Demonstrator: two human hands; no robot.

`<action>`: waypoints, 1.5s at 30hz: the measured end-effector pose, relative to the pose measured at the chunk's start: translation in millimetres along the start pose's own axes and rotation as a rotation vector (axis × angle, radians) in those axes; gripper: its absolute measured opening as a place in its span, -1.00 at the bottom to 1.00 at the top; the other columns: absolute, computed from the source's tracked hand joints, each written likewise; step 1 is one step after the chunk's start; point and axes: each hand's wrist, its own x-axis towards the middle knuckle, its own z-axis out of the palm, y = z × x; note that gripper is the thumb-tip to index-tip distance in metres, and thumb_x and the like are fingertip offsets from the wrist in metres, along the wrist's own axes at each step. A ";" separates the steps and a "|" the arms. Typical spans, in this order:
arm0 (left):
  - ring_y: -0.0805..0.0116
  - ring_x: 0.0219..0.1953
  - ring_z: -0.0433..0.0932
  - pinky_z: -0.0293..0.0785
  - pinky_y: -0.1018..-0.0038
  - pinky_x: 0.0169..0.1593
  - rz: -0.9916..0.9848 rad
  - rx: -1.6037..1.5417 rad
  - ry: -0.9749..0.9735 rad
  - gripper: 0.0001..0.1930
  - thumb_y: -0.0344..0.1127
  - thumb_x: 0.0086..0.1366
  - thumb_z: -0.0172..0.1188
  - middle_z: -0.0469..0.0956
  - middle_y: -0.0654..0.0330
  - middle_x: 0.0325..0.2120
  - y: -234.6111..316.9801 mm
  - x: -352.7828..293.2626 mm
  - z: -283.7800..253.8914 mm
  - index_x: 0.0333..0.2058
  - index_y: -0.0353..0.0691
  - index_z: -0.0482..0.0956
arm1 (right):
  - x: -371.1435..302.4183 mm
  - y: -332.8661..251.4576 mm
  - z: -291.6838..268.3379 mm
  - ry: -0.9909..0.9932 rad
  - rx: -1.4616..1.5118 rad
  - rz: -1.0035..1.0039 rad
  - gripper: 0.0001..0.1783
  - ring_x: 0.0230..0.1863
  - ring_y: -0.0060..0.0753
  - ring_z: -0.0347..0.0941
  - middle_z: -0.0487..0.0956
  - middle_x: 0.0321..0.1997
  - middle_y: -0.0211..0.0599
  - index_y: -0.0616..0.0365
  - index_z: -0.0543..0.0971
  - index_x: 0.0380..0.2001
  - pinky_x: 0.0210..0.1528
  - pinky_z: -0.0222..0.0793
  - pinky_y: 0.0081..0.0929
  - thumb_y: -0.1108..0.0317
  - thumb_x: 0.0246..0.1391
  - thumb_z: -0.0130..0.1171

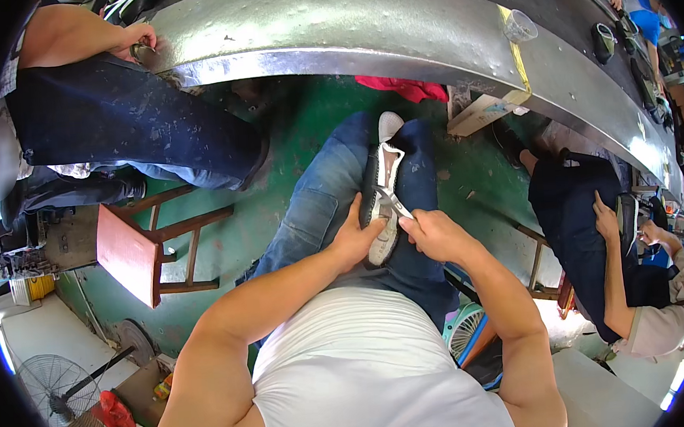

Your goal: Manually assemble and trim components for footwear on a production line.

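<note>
A white and grey shoe (381,246) lies lengthwise across my lap, between my thighs, with its pale toe (390,123) pointing away from me. Its opening shows a brownish inside edged in white, and a dark sole edge runs along its left side. My left hand (351,235) grips the shoe's left side near the end closest to me, thumb on top. In my right hand (432,233) is a small hand tool (393,201) with a pale handle and a grey metal head. The head rests at the shoe's opening; its exact kind is unclear.
A long metal-edged workbench (329,24) curves across the far side, with a clear plastic cup (519,26) on it. Co-workers sit to the left and right; the right one holds a shoe (628,217). A wooden stool (135,256) stands left, a standing fan (57,392) lower left.
</note>
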 end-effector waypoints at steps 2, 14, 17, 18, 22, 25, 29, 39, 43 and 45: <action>0.11 0.22 0.41 0.30 0.40 0.26 -0.011 -0.042 -0.042 -0.01 -0.13 0.31 0.25 0.34 -0.20 0.23 12.5 -2.8 0.2 0.47 -0.23 -0.27 | -9.7 -1.3 1.8 0.195 0.195 -0.204 -0.51 -0.32 0.18 0.58 0.61 -0.40 0.08 0.34 0.50 -0.24 -0.21 0.44 -0.04 0.05 0.40 -0.14; 0.21 0.29 0.32 0.21 0.33 0.35 0.127 0.000 -0.184 -0.19 -0.40 0.33 0.20 0.33 -0.03 0.25 15.0 -3.6 -13.9 0.42 -0.33 -0.09 | -38.2 83.0 44.1 0.298 0.893 0.117 -0.55 -0.46 -0.47 0.54 0.58 -0.42 -0.31 0.21 0.50 -0.27 -0.38 0.49 -0.44 -0.03 0.37 0.01; 0.11 0.24 0.40 0.30 0.36 0.29 0.366 0.421 -0.305 -0.13 -0.29 0.31 0.27 0.34 -0.10 0.24 78.7 -45.7 -12.5 0.43 -0.29 -0.10 | -51.5 67.2 25.7 0.271 1.064 0.154 -0.61 -0.38 -0.41 0.57 0.57 -0.33 -0.25 0.17 0.48 -0.19 -0.30 0.55 -0.37 0.03 0.42 -0.06; 0.03 0.22 0.44 0.33 0.35 0.27 0.439 0.636 -0.326 -0.11 -0.25 0.28 0.30 0.33 -0.16 0.24 113.5 -67.1 -8.5 0.42 -0.29 -0.07 | -54.5 57.0 18.6 0.189 1.206 0.157 -0.55 -0.35 -0.39 0.58 0.58 -0.27 -0.23 0.17 0.48 -0.15 -0.28 0.56 -0.37 -0.04 0.40 -0.06; -0.26 0.28 0.31 0.32 0.26 0.27 0.941 1.066 -0.466 -0.07 -0.32 0.13 0.41 0.19 -0.31 0.29 186.4 -98.1 1.1 0.40 -0.25 0.06 | -56.5 38.2 -3.9 -0.033 1.492 -0.272 -0.40 -0.19 -0.27 0.62 0.61 -0.03 -0.20 0.13 0.48 0.10 -0.15 0.59 -0.30 -0.18 0.39 -0.15; -0.14 0.46 -0.02 0.07 0.05 0.38 1.169 0.955 0.006 0.04 -0.48 0.13 0.35 -0.07 -0.16 0.43 175.0 -94.7 9.7 0.47 -0.04 -0.13 | -45.0 39.7 -20.2 -0.340 1.852 -0.173 -0.39 -0.10 -0.21 0.63 0.61 0.07 -0.25 0.06 0.46 0.19 -0.04 0.56 -0.35 -0.18 0.36 -0.11; 0.14 0.45 -0.02 -0.02 0.17 0.42 0.486 -0.356 -0.661 0.21 -0.64 0.24 0.16 -0.20 0.08 0.48 130.8 -94.7 10.7 0.40 0.20 -0.71 | -47.3 -11.1 -17.4 0.295 1.254 -0.145 -0.46 -0.11 -0.36 0.55 0.60 -0.04 -0.26 0.14 0.48 0.03 -0.02 0.51 -0.40 0.00 0.16 0.32; 0.14 0.32 0.25 0.30 0.21 0.30 0.471 -0.100 -0.393 0.48 -0.25 0.16 0.45 0.11 -0.14 0.32 177.9 -55.9 -23.1 0.18 -0.02 -1.06 | 12.1 -80.3 -48.2 0.694 0.621 -0.451 -0.10 -0.04 -0.31 0.57 0.61 -0.06 -0.09 0.37 0.38 0.17 0.04 0.46 -0.35 -0.06 -0.05 0.47; 0.15 0.28 0.28 0.28 0.24 0.29 0.449 -0.296 -0.239 0.34 -0.28 0.21 0.38 0.17 -0.10 0.30 216.1 -37.0 -18.3 0.33 -0.07 -0.84 | 19.9 -100.9 -78.9 0.705 0.387 -0.498 -0.33 -0.09 0.02 0.61 0.62 -0.15 -0.02 0.25 0.45 0.11 -0.02 0.49 -0.27 -0.03 0.11 0.32; 0.15 0.28 0.29 0.27 0.26 0.29 0.432 -0.271 -0.253 0.27 -0.29 0.22 0.36 0.18 -0.09 0.29 233.6 -14.2 -31.4 0.39 -0.10 -0.71 | 19.6 -99.5 -106.3 0.643 0.321 -0.439 -0.39 -0.10 0.07 0.61 0.63 -0.17 0.00 0.26 0.46 0.06 -0.04 0.50 -0.25 -0.01 0.14 0.28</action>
